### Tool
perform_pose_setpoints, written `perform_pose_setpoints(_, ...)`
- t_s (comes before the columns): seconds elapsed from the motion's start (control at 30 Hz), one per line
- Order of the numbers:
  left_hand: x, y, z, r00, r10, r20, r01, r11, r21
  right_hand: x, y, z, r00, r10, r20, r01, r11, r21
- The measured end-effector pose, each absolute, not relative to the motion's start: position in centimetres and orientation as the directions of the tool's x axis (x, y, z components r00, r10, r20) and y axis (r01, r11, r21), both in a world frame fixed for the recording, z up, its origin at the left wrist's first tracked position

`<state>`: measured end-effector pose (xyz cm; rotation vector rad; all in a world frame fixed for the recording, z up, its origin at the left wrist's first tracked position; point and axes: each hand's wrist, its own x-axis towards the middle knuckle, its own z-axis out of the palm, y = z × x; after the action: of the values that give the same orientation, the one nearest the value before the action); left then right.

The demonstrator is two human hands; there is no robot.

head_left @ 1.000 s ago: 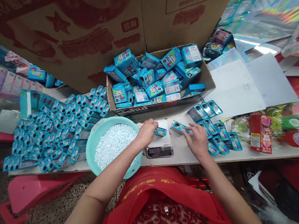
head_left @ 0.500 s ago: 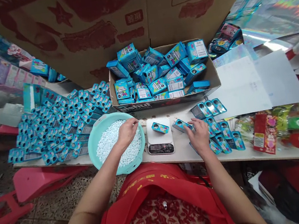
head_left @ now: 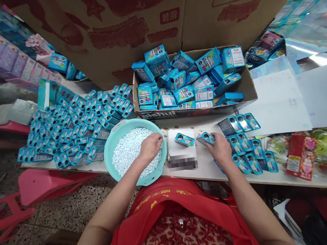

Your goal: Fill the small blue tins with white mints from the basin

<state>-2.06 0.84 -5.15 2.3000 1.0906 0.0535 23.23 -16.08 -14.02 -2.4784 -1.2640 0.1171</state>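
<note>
My left hand [head_left: 151, 147] hovers over the right side of a turquoise basin [head_left: 113, 172] full of small white pellets [head_left: 132, 143]. Its fingers are pinched together, and whatever may be between them is too small to make out. A white kitchen scale [head_left: 173, 150] stands just right of the basin, with one small blue box [head_left: 185, 139] lying on its plate. My right hand [head_left: 221, 147] is closed on another small blue box [head_left: 206, 138] with a round dark hole in its top, right of the scale. Several more blue boxes [head_left: 239, 144] stand beside that hand.
Behind the scale is an open carton [head_left: 156, 114] heaped with larger blue packets. Many small blue boxes [head_left: 69, 127] crowd the table's left side. White sheets [head_left: 283, 105] and bagged sweets [head_left: 300, 156] lie to the right. A pink stool [head_left: 44, 182] is at lower left.
The camera view has shifted, so everything sits further right. My right hand's fingers have closed around the box beside the scale. My left hand stays above the basin's right side.
</note>
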Motion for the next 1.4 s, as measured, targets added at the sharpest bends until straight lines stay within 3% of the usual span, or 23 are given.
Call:
perform_pose_setpoints(0.13, 2.4, -0.3, -6.2, 0.866, 0.490, -0.098, 0.471, -0.735, 0.488, 23.1, -16.4, -14.0, 0.611, 0.790, 0.048, 0.757, -0.565, -0.328)
perform_pose_setpoints(0.23, 5.0, -0.8, -7.0, 0.907, 0.372, -0.196, 0.418, -0.756, 0.503, 23.0, -16.6, -13.2, 0.600, 0.795, 0.093, 0.764, -0.534, -0.363)
perform_pose_setpoints(0.3, 5.3, -0.7, -6.6, 0.870, 0.437, -0.231, 0.486, -0.674, 0.556, 22.6, -16.6, -12.3, 0.585, 0.797, 0.153, 0.774, -0.490, -0.401)
perform_pose_setpoints(0.43, 0.6, 0.5, -2.5, 0.716, 0.696, -0.061, 0.522, -0.474, 0.709, 20.7, -15.3, -10.7, 0.502, 0.835, 0.223, 0.797, -0.347, -0.495)
perform_pose_setpoints(0.5, -3.9, 1.1, 0.5, 0.589, 0.808, -0.016, 0.582, -0.411, 0.701, 19.2, -14.3, -10.7, 0.444, 0.866, 0.229, 0.799, -0.267, -0.538)
perform_pose_setpoints(0.6, -11.9, 1.8, 4.0, 0.351, 0.932, -0.091, 0.799, -0.247, 0.548, 17.1, -13.0, -11.4, 0.387, 0.898, 0.210, 0.796, -0.210, -0.568)
perform_pose_setpoints(0.67, -17.1, 2.1, 4.7, 0.130, 0.981, -0.147, 0.939, -0.074, 0.337, 16.3, -12.6, -11.8, 0.373, 0.905, 0.206, 0.786, -0.190, -0.589)
perform_pose_setpoints(0.73, -21.5, 2.2, 3.7, -0.044, 0.983, -0.176, 0.991, 0.066, 0.119, 16.2, -12.8, -11.8, 0.391, 0.895, 0.216, 0.756, -0.178, -0.631)
perform_pose_setpoints(0.83, -25.3, 2.1, -0.2, -0.153, 0.948, -0.277, 0.988, 0.157, -0.009, 17.1, -13.6, -11.3, 0.469, 0.860, 0.203, 0.692, -0.214, -0.689)
perform_pose_setpoints(0.93, -25.7, 2.3, -4.9, -0.196, 0.942, -0.272, 0.978, 0.208, 0.016, 18.5, -14.5, -10.6, 0.558, 0.818, 0.138, 0.637, -0.316, -0.703)
perform_pose_setpoints(1.1, -23.5, 2.5, -9.3, -0.276, 0.957, -0.088, 0.940, 0.287, 0.186, 19.6, -15.6, -9.9, 0.609, 0.787, 0.102, 0.621, -0.393, -0.679)
perform_pose_setpoints(1.3, -23.3, 1.9, -7.7, -0.266, 0.964, 0.014, 0.950, 0.260, 0.171, 18.9, -16.6, -10.3, 0.646, 0.757, 0.100, 0.584, -0.406, -0.703)
perform_pose_setpoints(1.4, -22.0, 2.6, -6.0, -0.118, 0.983, 0.139, 0.969, 0.084, 0.232, 18.5, -16.9, -10.7, 0.650, 0.754, 0.098, 0.572, -0.400, -0.717)
